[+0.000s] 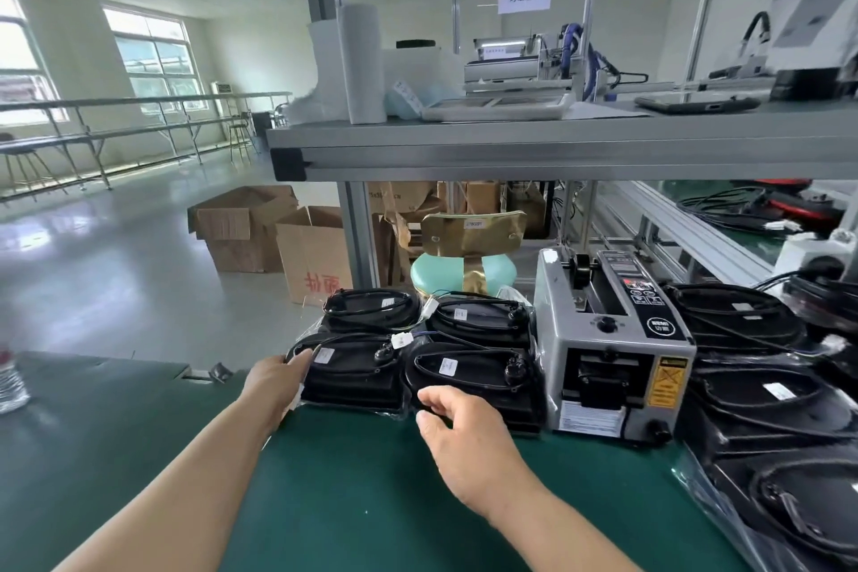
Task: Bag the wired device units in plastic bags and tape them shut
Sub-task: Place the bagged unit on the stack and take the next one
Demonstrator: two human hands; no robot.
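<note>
**Listener:** Where are the device units?

**Describer:** Four black wired units, each in a clear plastic bag, sit in a two-by-two block on the green bench mat (371, 502), just left of a grey tape dispenser (613, 353). The near-left unit (357, 372) and the near-right unit (483, 374) lie side by side, touching. The far-left unit (367, 309) and the far-right unit (478, 316) sit directly behind them. Each carries a looped black cable and a small white label on top.

**Listener:** What are the person's hands doing?

**Describer:** The left hand (274, 381) is against the left side of the near-left unit, with one digit laid flat along its top edge. Its other fingers are hidden, so whether they grip cannot be told. The right hand (459, 418) is at the near-left corner of the near-right unit. Its fingers curl over the front rim with the thumb below, pinching that edge.

**Listener:** And around them?

**Describer:** More black units (743, 325) are piled to the right of the dispenser, out to the frame's edge. A clear water bottle (11, 381) stands at the far left. Beyond the bench are a stool with a mint-green seat (432, 274) and open cardboard boxes (250, 228) on the floor. A grey shelf (510, 149) overhead holds white rolls (360, 60).
</note>
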